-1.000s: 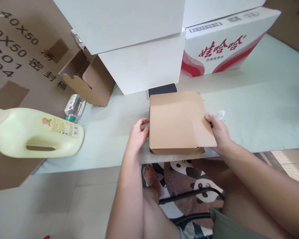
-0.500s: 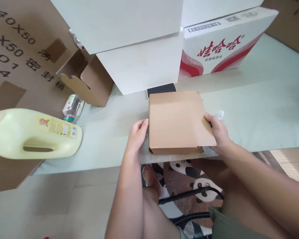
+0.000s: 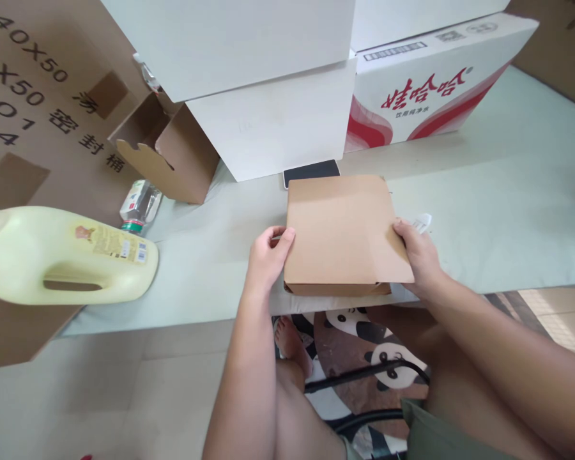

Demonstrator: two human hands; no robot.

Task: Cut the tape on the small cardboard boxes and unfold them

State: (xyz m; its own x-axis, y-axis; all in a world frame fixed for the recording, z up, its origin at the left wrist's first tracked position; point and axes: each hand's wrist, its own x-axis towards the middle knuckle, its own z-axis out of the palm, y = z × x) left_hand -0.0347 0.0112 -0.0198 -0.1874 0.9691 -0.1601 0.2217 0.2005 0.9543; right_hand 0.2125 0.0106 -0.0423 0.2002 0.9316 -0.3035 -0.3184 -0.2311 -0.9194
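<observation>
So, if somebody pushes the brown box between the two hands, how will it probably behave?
The brown box would probably slide rather than roll, as it is low and flat-sided. Its lid may bend: it looks like thin cardboard, jutting past the box wall at the right hand. Its weight I cannot judge; the contents are hidden.

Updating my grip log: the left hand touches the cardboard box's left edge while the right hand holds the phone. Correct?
No: in the head view the right hand holds the lid by its right edge; the phone lies beyond the box. The left hand is as you say.
</observation>
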